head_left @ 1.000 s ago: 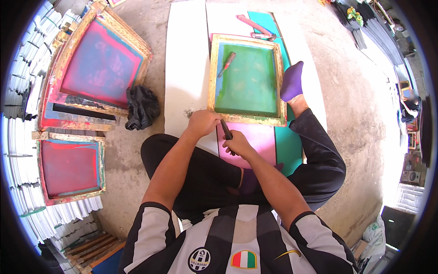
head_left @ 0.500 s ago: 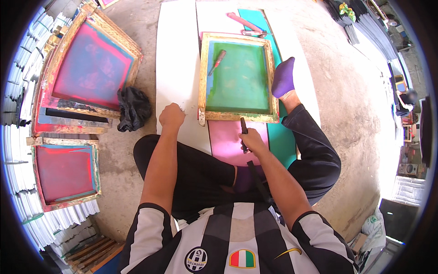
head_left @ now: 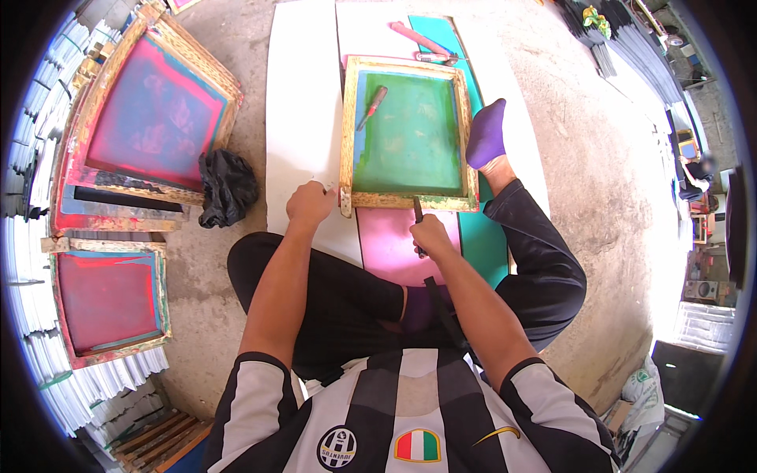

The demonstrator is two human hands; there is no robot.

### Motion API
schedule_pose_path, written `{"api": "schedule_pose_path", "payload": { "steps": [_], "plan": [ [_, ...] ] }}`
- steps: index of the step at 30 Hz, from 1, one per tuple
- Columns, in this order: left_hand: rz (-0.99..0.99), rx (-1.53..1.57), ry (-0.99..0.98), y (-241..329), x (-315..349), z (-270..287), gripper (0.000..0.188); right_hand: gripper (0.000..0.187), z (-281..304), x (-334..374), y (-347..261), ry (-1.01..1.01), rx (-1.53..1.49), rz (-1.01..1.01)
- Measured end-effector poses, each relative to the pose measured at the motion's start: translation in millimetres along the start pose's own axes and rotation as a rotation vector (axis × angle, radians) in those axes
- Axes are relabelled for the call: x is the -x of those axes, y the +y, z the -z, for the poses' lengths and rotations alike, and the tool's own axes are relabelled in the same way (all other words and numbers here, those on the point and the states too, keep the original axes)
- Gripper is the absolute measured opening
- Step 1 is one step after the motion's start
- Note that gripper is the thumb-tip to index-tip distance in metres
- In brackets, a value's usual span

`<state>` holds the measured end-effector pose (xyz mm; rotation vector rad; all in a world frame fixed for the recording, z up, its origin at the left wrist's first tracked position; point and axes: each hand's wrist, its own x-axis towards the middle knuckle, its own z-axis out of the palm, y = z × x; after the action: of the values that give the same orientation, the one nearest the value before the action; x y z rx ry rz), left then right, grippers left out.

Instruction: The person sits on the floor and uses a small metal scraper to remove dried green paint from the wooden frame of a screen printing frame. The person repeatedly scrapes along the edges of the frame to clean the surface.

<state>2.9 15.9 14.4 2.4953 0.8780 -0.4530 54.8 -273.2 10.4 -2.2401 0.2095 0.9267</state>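
Observation:
A wooden screen-printing frame point(head_left: 347, 142) with green mesh point(head_left: 414, 134) lies flat in front of me. On its mesh rests a screwdriver point(head_left: 372, 107) with a reddish handle. My right hand point(head_left: 430, 236) is wrapped round a dark, narrow hand tool point(head_left: 418, 206), whose exact kind I cannot make out. The tool's tip is over the frame's near rail. My left hand point(head_left: 309, 203) is closed beside the frame's near left corner; whatever its fingers hold, if anything, is too small to name. My purple-socked foot point(head_left: 486, 134) is by the frame's right side.
White boards point(head_left: 300, 94), a pink sheet point(head_left: 402, 244) and a teal strip point(head_left: 485, 244) lie beneath the frame. Beyond it are a pink-handled tool point(head_left: 410, 34) and a metal tool point(head_left: 435, 57). More screen frames point(head_left: 110, 102) and a black plastic bag point(head_left: 227, 189) stand left.
My left hand has moved right, closer to the frame's near left corner. My right hand has shifted slightly away from me, bringing the dark tool's tip onto the near rail.

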Motion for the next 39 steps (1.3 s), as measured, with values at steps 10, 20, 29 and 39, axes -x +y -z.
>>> {"api": "schedule_pose_path", "payload": {
  "steps": [10,20,29,39],
  "plan": [
    [-0.108,-0.002,-0.118,11,-1,-6,0.050,0.037,-4,-10,3,0.017,0.189,-0.094],
    [-0.132,0.011,-0.107,11,-4,-4,0.048,0.025,-15,-15,24,0.035,0.067,-0.023],
    [-0.328,0.085,0.022,21,14,4,0.031,0.014,-23,7,30,-0.127,-0.279,0.171],
    [-0.803,0.152,0.069,23,32,-13,0.017,0.014,-53,20,-8,-0.278,-0.176,0.292]
  ]
}}
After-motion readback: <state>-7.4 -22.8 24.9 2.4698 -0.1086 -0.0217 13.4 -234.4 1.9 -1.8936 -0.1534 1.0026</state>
